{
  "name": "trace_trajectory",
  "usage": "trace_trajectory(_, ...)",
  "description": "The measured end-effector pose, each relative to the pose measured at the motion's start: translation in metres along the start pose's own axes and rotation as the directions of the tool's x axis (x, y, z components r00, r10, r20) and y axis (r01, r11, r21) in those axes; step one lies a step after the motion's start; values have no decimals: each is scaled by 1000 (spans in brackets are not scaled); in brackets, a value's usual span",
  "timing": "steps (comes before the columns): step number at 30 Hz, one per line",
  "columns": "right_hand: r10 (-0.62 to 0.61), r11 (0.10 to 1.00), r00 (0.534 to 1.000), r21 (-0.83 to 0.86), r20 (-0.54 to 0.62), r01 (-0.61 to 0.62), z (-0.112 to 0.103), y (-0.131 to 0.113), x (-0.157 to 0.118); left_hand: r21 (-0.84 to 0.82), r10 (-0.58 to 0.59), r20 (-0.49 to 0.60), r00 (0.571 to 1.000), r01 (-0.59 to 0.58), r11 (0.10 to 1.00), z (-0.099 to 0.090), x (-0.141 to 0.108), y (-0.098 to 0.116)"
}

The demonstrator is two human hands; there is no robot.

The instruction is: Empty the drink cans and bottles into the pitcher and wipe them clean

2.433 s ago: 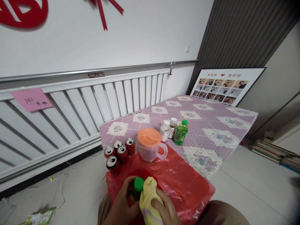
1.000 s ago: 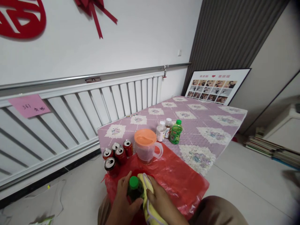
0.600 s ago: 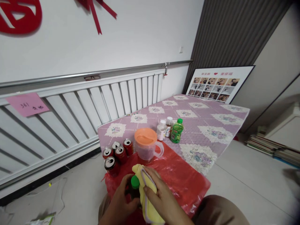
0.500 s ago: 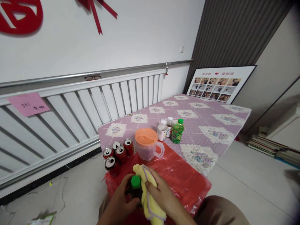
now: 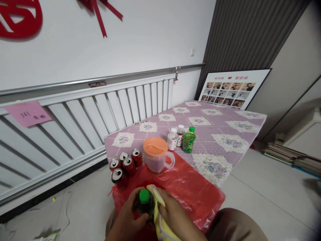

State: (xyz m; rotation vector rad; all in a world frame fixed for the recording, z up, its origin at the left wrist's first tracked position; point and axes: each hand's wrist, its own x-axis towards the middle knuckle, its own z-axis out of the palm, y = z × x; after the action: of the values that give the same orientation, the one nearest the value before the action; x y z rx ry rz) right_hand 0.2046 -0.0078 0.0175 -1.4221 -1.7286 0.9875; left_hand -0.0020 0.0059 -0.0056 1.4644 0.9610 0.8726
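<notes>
At the tabletop's (image 5: 240,117) near edge, over the red plastic sheet (image 5: 190,187), the left hand (image 5: 127,217) is gripping the green-capped bottle (image 5: 144,201), its fingers curling around the side. The right hand's (image 5: 175,214) fingers are clasping the yellow cloth (image 5: 159,214), seemingly against the bottle.

Hands (image 5: 150,216) holding green-capped bottle (image 5: 144,201), yellow cloth (image 5: 160,219), red plastic sheet (image 5: 185,190)

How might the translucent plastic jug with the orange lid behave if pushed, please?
The jug would probably feel light and stiff, its walls looking like thin plastic. Pushed, it might drag the crinkled red plastic sheet at its base.
</notes>
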Motion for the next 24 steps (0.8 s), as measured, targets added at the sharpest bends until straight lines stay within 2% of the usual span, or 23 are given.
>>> trace_trajectory(6, -103, 995, 990, -5, -97, 103, -8, -24, -6, -9, -6, 7, 1000, 6, 1000, 2, 2, 3)
trace_trajectory(10, -76, 996, 987, 32, -141, 81, 1, -16, 6, -38, 2, 3, 1000, -1, 999, 1, 2, 4)
trace_trajectory(13, -17, 999, 998, 28, -59, 18, 7, 0, 11, -42, -2, 12, 1000, 3, 999, 1, 0, 2)
trace_trajectory(16, 42, 998, 999, -50, 30, -41, 9, 10, 8, -6, -19, 9, 1000, 19, 1000, 2, -2, 0)
trace_trajectory(19, 96, 986, 995, -140, 31, -91, 11, 11, 3, 39, -5, 17, 1000, 4, 999, -2, 1, 6)
trace_trajectory(24, 156, 969, 987, -200, 30, -147, 14, 6, 0, 178, -17, 142, 990, -8, 984, -24, 11, 33)
